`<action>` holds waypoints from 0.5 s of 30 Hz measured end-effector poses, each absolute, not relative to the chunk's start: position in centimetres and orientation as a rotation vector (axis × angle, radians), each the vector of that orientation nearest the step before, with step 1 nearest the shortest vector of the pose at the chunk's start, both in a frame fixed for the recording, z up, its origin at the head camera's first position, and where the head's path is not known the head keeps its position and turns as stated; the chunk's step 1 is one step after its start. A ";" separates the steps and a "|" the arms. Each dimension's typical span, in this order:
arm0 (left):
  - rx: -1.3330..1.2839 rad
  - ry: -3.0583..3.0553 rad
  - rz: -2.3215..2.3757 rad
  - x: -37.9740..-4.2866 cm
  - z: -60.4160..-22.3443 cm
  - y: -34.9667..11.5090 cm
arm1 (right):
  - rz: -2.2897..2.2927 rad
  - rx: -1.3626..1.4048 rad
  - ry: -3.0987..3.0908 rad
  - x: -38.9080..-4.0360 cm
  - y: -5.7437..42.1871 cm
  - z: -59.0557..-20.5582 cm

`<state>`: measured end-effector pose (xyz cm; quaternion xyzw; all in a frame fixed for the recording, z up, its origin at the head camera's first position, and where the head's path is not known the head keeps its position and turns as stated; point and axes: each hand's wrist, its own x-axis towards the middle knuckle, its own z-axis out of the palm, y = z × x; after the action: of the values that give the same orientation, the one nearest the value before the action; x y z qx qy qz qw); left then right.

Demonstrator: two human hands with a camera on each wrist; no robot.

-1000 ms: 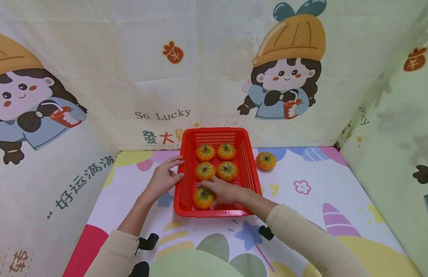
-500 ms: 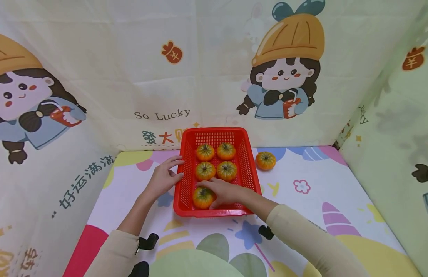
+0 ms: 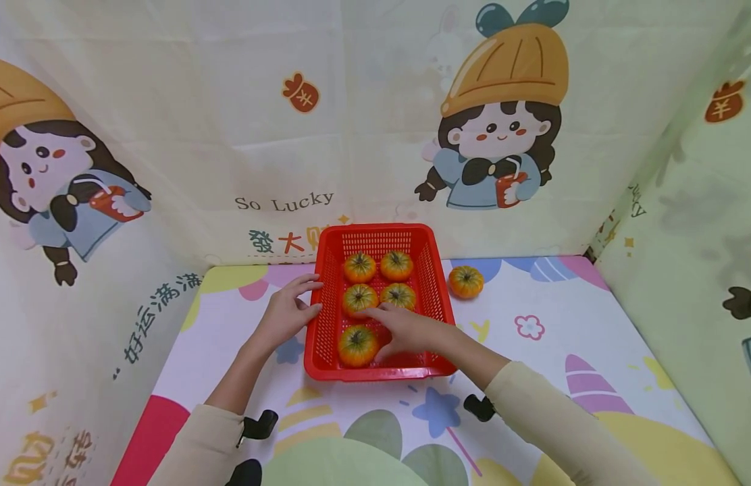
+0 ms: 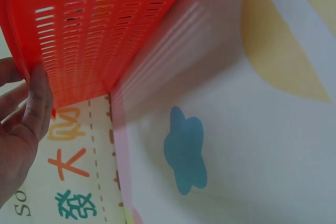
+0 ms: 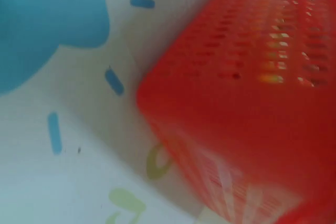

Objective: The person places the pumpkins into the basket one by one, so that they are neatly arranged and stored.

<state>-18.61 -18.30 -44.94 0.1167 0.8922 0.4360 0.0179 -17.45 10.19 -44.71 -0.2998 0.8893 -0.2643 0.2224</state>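
A red plastic basket [image 3: 381, 372] with slotted walls holds several small orange pumpkins. Nearest the front left corner inside it lies one pumpkin [image 3: 358, 346]; behind it are a pumpkin [image 3: 360, 298] and, to its right, a pumpkin [image 3: 400, 295] partly covered by my right hand [image 3: 408, 331]. That hand reaches over the basket's right wall, fingers spread and apart from the front pumpkin. My left hand [image 3: 287, 312] rests against the basket's left rim, fingers fairly straight; the left wrist view shows its fingertips [image 4: 38, 80] touching the rim. The right wrist view shows the basket wall [image 5: 236, 114], blurred, without the hand.
Two more pumpkins, a left one [image 3: 360, 268] and a right one [image 3: 396, 265], sit at the basket's back. Outside, right of the basket, another pumpkin [image 3: 467, 282] stands on the printed tablecloth [image 3: 503, 364]. A printed cloth wall [image 3: 375, 148] rises close behind the basket.
My right hand has let go of the front pumpkin and moved up and right from it. The pumpkin stays in the front left corner. My left hand has not moved.
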 end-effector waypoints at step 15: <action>0.364 2.766 1.359 -18.7 -45.1 -18.3 | -0.980 -0.729 2.618 -17.0 16.0 -42.5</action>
<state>-18.69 -18.28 -45.10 0.1172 0.8911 0.4379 0.0189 -16.95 16.03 -42.54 -0.2502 0.8990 -0.3367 0.1261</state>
